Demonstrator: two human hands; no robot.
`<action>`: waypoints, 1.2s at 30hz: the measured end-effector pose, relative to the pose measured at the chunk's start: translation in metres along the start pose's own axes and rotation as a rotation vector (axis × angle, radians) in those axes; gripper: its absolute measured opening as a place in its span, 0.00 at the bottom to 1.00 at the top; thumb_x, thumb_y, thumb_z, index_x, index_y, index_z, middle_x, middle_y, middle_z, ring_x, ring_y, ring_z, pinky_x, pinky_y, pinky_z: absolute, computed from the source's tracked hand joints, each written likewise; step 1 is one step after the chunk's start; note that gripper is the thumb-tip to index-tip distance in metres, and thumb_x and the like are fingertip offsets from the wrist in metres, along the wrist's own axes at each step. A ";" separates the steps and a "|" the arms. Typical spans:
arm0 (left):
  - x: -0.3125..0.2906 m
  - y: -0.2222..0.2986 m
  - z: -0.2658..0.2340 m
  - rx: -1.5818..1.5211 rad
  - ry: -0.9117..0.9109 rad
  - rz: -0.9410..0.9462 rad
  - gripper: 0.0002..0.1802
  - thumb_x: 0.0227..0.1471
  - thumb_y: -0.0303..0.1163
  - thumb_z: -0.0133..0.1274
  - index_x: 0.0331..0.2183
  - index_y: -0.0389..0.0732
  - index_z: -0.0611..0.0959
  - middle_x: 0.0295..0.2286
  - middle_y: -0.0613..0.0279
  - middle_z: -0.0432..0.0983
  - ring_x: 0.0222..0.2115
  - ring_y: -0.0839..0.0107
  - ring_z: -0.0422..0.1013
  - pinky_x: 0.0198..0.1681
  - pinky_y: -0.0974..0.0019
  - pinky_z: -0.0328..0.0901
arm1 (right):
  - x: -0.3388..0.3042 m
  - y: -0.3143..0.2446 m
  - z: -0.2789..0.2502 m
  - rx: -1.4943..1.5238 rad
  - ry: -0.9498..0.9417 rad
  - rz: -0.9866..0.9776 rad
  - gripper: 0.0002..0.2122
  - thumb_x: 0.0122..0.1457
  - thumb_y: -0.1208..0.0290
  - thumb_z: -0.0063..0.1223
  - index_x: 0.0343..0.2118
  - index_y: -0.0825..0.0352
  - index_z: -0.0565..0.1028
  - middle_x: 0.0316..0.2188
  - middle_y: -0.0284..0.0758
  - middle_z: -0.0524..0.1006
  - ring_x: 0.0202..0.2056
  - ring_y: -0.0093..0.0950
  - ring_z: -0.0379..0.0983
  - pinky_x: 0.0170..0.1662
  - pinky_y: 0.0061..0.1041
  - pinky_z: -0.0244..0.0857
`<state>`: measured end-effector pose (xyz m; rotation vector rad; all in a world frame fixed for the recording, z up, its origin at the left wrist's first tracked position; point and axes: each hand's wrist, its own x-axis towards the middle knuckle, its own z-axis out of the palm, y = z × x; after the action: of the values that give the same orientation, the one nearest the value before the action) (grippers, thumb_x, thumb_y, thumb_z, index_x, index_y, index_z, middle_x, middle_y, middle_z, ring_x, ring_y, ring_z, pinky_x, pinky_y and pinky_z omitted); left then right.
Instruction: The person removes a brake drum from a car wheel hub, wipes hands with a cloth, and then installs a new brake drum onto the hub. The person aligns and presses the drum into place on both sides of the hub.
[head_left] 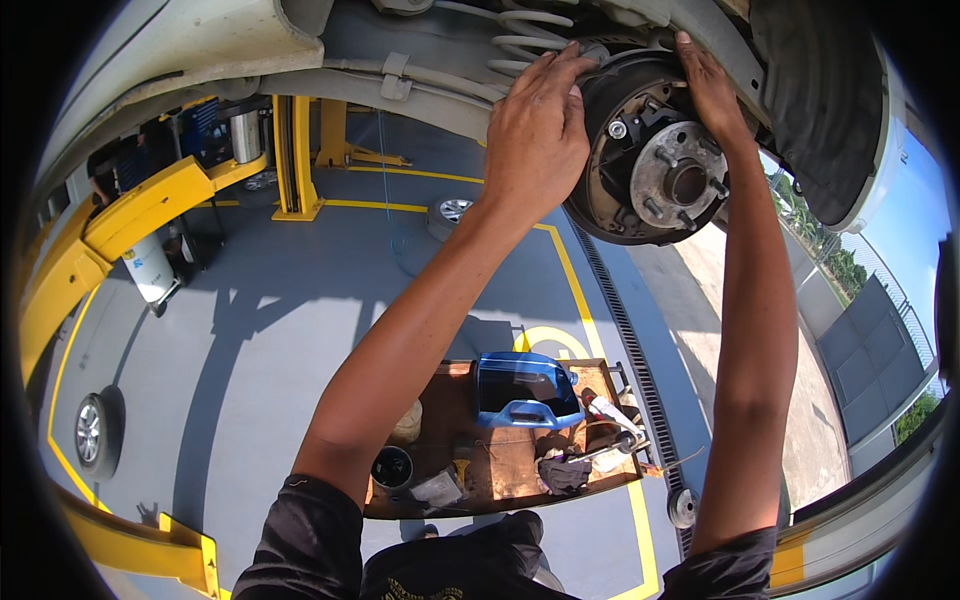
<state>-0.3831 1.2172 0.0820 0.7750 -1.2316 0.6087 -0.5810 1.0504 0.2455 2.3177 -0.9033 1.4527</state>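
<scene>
Above me, at the car's underside, is a wheel hub [687, 182] with several studs, set in a round dark drum-brake backing plate [598, 200]. My left hand [540, 130] is closed at the plate's upper left edge, thumb toward its face and fingers reaching up and behind. On the upper right, my right hand [712, 92] lies round the rim, one finger stretched up along it; its other fingers are partly hidden. The brake parts inside the plate are partly covered by the hub. A pale coil spring [525, 40] stands just beyond my left fingertips.
Below my arms is a brown tray table [510, 465] with a cut blue jug [527, 390], a black cup [392, 467], a brush, a dark rag and tools. Yellow lift arms [150, 210] stand at left. Wheels [97, 435] lie on the grey floor. A black wheel-arch liner [820, 110] hangs at right.
</scene>
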 end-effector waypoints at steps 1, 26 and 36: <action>0.009 -0.001 0.014 -0.107 0.029 -0.025 0.19 0.66 0.30 0.49 0.55 0.40 0.83 0.61 0.49 0.76 0.63 0.49 0.70 0.65 0.47 0.64 | 0.000 0.000 -0.001 0.039 -0.011 0.010 0.43 0.69 0.28 0.37 0.66 0.67 0.74 0.66 0.50 0.74 0.70 0.45 0.65 0.72 0.36 0.54; 0.008 -0.007 0.053 -0.068 -0.177 0.094 0.28 0.76 0.47 0.37 0.63 0.43 0.79 0.58 0.53 0.79 0.63 0.55 0.71 0.75 0.31 0.34 | -0.007 -0.012 -0.006 0.100 -0.009 0.039 0.45 0.70 0.27 0.36 0.63 0.73 0.75 0.60 0.53 0.78 0.65 0.45 0.72 0.70 0.35 0.57; 0.003 -0.008 0.041 -0.114 -0.112 0.133 0.29 0.75 0.47 0.40 0.66 0.41 0.75 0.60 0.46 0.77 0.62 0.44 0.70 0.74 0.32 0.34 | -0.001 -0.029 -0.009 0.263 -0.020 -0.069 0.37 0.75 0.37 0.39 0.56 0.75 0.79 0.49 0.46 0.84 0.50 0.35 0.78 0.57 0.36 0.69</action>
<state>-0.4001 1.1796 0.0894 0.6418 -1.4174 0.6039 -0.5697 1.0776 0.2520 2.5237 -0.6636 1.6062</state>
